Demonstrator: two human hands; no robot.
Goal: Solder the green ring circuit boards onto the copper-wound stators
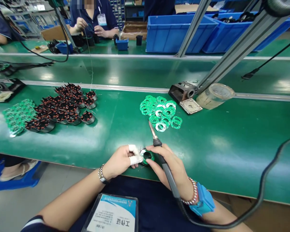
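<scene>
My left hand (pixel 119 161), with white covers on its thumb and forefinger, pinches the near-left rim of a ring-shaped green circuit board (pixel 152 157) close to the table's front edge. Thin wires stick out around the board; what sits beneath it is mostly hidden. A soldering iron (pixel 169 180) lies in my right hand (pixel 175 166), its tip pointing up and away from the board. The thumb and forefinger of that same hand also reach the board's right side. Beyond my hands lies a loose pile of green ring boards (pixel 157 109).
Wire-wound motor stators (pixel 60 106) stand grouped at left, beside stacked green boards (pixel 19 116). A soldering iron stand (pixel 183 91), sponge (pixel 190 105) and cloudy plastic tub (pixel 215 96) are at back right. The iron's black cable (pixel 263 180) loops right. A co-worker (pixel 94 22) sits opposite.
</scene>
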